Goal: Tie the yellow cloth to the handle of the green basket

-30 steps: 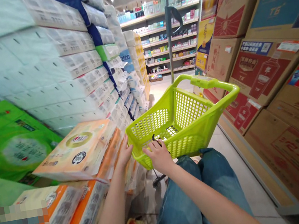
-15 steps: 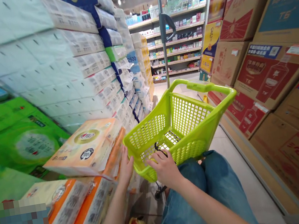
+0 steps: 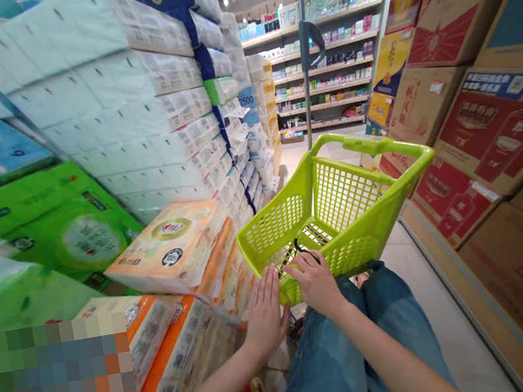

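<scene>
A lime-green shopping cart (image 3: 374, 248) with perforated basket walls stands before my knees, tilted toward me, its handle at the far right. My right hand (image 3: 318, 285) curls its fingers over the near rim and grips it. Just left of it, my left hand (image 3: 267, 312) lies with fingers stretched out against the cart's near corner, covering part of that edge. A thin black strap or cord (image 3: 298, 245) shows inside the basket by my right fingers; what it belongs to is hidden.
Orange tissue packs (image 3: 169, 245) are stacked close on the left, before a tall stack of white tissue packs (image 3: 87, 84). Cardboard cartons (image 3: 495, 123) line the right side. A grey pole (image 3: 305, 48) rises behind the cart, with stocked shelves (image 3: 330, 67) beyond.
My left hand has moved right, from beside the tissue packs onto the cart's corner, closer to my right hand. The view has turned slightly left. My right hand stays on the rim.
</scene>
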A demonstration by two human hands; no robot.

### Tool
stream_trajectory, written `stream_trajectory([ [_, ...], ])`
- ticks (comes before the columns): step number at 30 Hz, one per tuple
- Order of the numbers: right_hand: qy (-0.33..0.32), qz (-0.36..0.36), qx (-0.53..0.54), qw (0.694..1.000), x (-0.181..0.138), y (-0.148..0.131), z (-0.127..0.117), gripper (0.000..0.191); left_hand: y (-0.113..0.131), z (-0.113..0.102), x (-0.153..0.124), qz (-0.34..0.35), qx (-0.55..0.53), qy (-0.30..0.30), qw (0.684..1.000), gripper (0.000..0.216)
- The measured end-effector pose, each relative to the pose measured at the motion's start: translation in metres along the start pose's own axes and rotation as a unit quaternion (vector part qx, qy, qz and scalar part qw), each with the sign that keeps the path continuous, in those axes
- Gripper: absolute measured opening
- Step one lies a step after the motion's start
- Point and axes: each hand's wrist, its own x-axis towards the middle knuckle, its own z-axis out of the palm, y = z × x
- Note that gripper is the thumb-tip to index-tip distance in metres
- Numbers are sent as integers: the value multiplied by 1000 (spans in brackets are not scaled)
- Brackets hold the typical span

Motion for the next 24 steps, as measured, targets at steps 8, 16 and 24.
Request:
stream_trajectory([
  [8, 10, -3, 8, 1000, -1, -3, 3, 41, -18, -8, -8, 70, 4, -56, 996, 92],
  [16, 16, -42, -74, 996, -20, 39, -21, 74, -18, -24, -6, 88, 53, -76, 992, 92],
  [24, 58, 113, -128, 984, -15, 43, -22, 79, -9, -16, -5, 59, 81, -48, 994, 90],
])
